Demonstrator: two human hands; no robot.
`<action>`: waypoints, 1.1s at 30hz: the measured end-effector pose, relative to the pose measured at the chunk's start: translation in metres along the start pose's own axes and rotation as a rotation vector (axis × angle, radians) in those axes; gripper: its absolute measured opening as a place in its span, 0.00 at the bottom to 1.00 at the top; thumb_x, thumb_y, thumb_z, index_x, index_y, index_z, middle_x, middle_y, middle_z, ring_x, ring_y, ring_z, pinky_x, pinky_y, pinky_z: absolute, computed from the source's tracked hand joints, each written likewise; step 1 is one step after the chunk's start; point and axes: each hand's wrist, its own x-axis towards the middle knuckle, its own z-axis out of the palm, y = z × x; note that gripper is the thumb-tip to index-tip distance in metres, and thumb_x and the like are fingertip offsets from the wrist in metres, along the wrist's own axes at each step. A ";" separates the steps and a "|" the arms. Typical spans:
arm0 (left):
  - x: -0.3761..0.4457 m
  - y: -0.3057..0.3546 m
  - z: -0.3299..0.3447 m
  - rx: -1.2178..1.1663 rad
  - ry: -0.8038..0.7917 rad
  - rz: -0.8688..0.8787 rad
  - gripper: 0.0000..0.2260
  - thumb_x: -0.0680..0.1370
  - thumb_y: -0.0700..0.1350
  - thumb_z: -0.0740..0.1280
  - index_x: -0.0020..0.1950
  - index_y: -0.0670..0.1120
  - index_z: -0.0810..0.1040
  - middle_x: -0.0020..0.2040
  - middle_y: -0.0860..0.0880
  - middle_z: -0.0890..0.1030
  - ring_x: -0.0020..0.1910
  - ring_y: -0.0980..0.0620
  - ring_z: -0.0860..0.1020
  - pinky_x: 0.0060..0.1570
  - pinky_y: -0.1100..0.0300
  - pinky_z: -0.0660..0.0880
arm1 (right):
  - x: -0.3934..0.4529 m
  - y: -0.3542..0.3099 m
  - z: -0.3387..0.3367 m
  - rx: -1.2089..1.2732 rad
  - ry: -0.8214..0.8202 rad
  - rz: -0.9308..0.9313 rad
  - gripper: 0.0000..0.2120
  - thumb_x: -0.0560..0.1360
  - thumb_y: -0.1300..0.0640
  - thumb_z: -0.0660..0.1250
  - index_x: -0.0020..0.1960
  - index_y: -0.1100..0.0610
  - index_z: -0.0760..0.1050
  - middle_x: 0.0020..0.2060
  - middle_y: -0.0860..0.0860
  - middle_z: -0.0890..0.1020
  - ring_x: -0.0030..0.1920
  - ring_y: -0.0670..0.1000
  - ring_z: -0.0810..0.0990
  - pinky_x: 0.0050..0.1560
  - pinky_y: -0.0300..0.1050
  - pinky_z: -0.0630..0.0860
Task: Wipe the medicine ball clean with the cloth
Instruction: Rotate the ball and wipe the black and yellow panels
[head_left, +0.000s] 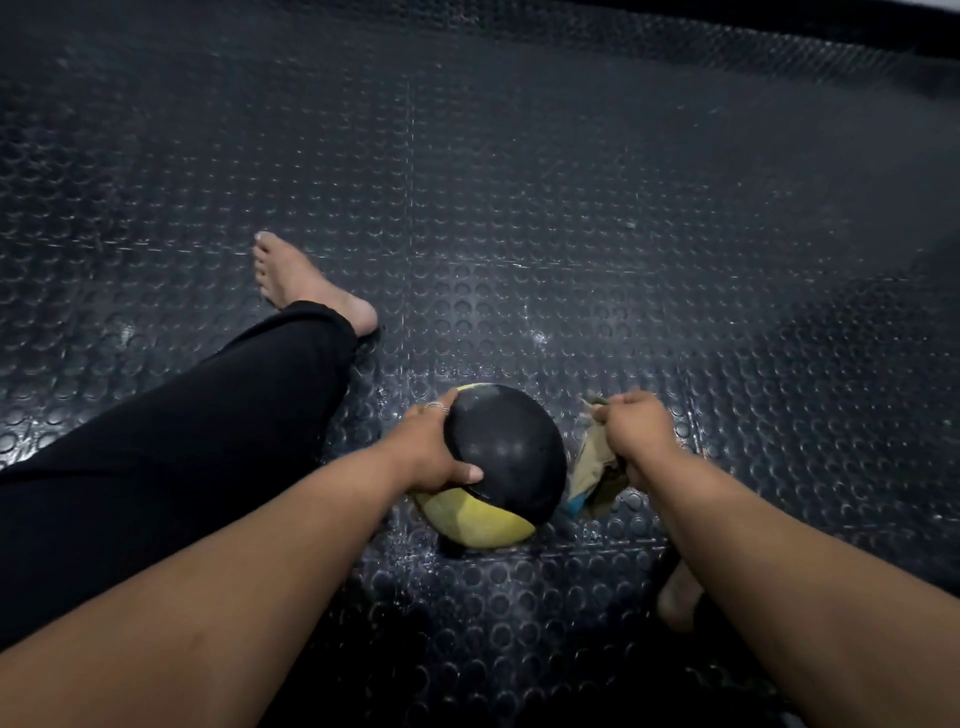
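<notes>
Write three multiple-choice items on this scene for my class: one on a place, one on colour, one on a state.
1. Where is the crumpled tan cloth relative to the round black-and-yellow medicine ball?
A. to its right
B. draped over its top
C. by the bare foot

2. Which colours show on the ball?
A. red and white
B. black and yellow
C. all blue

3. What is the left hand doing?
A. resting on the studded rubber floor
B. pinching the cloth
C. gripping the ball

Answers: 1 A, the right hand grips it beside the ball; 2 B, black top, yellow underside; 3 C, thumb and fingers wrap the ball's side.
</notes>
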 end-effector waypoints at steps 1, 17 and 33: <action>0.001 -0.001 -0.002 -0.029 0.005 0.002 0.48 0.66 0.48 0.80 0.79 0.53 0.55 0.72 0.45 0.67 0.70 0.45 0.68 0.71 0.54 0.65 | -0.004 0.003 0.002 0.043 -0.028 0.011 0.06 0.73 0.65 0.68 0.50 0.61 0.76 0.39 0.56 0.80 0.38 0.54 0.78 0.38 0.46 0.75; -0.015 0.029 0.053 -0.117 0.186 -0.111 0.49 0.66 0.54 0.80 0.77 0.56 0.51 0.75 0.47 0.51 0.75 0.39 0.54 0.71 0.44 0.64 | -0.011 -0.028 0.039 -0.533 -0.114 -0.287 0.12 0.74 0.64 0.60 0.53 0.60 0.80 0.52 0.60 0.81 0.52 0.59 0.78 0.45 0.40 0.70; -0.026 0.034 0.063 -0.048 0.176 -0.113 0.50 0.69 0.52 0.78 0.78 0.57 0.45 0.78 0.46 0.43 0.77 0.39 0.44 0.71 0.44 0.62 | -0.030 -0.029 0.029 -0.617 -0.146 -0.368 0.10 0.73 0.65 0.61 0.50 0.62 0.80 0.46 0.59 0.82 0.49 0.59 0.78 0.43 0.41 0.70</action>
